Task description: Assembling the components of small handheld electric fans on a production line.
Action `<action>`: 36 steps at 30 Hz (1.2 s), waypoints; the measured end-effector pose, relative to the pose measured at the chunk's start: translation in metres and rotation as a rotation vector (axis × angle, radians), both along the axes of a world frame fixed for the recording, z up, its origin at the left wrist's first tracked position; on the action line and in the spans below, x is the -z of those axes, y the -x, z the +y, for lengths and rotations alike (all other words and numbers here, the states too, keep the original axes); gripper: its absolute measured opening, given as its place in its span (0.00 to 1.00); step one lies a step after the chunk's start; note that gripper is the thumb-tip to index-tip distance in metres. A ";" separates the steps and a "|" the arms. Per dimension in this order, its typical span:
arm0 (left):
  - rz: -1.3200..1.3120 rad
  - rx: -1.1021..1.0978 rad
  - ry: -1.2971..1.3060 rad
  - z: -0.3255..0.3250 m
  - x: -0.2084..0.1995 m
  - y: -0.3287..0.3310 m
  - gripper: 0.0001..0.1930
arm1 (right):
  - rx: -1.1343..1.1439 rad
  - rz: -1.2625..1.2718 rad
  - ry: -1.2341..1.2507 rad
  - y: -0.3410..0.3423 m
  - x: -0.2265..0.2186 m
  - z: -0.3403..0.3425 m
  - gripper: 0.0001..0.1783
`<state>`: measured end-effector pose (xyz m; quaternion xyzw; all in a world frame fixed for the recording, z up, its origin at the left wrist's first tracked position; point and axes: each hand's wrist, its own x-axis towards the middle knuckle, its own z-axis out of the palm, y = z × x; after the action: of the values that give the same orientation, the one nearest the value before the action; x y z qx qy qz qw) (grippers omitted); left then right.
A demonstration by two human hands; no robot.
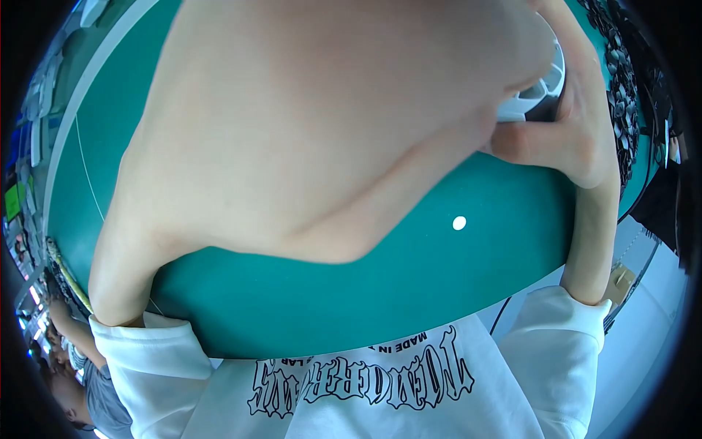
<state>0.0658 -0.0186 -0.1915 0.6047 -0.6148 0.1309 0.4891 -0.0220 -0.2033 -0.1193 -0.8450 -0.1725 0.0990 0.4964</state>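
My left forearm fills most of the view, raised close to the camera, and reaches to the upper right. My left hand (504, 88) is mostly hidden behind the arm; it touches a white round part with spokes (545, 86). My right hand (578, 139) comes up from the lower right and grips the same white part, fingers curled under it. Both hands meet over the green table mat (380, 293). Most of the white part is hidden by the hands.
A small white round dot (459, 223) lies on the green mat. A pile of small dark parts (621, 80) lines the right edge. A white strip (88, 80) borders the mat at left. Another person sits at lower left (66, 366).
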 end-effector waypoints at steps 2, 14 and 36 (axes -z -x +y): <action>0.002 -0.011 -0.005 0.000 0.002 0.000 0.21 | 0.024 0.079 -0.074 -0.003 0.001 0.000 0.45; -0.016 -0.030 0.003 0.009 -0.002 -0.004 0.21 | -0.020 0.082 -0.025 -0.006 -0.002 -0.003 0.46; -0.033 -0.004 0.008 -0.004 -0.003 -0.004 0.22 | 0.091 0.203 -0.070 0.003 -0.003 -0.011 0.44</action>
<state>0.0700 -0.0230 -0.1885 0.6016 -0.6211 0.1444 0.4812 -0.0250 -0.2147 -0.1168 -0.8197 -0.0860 0.1554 0.5446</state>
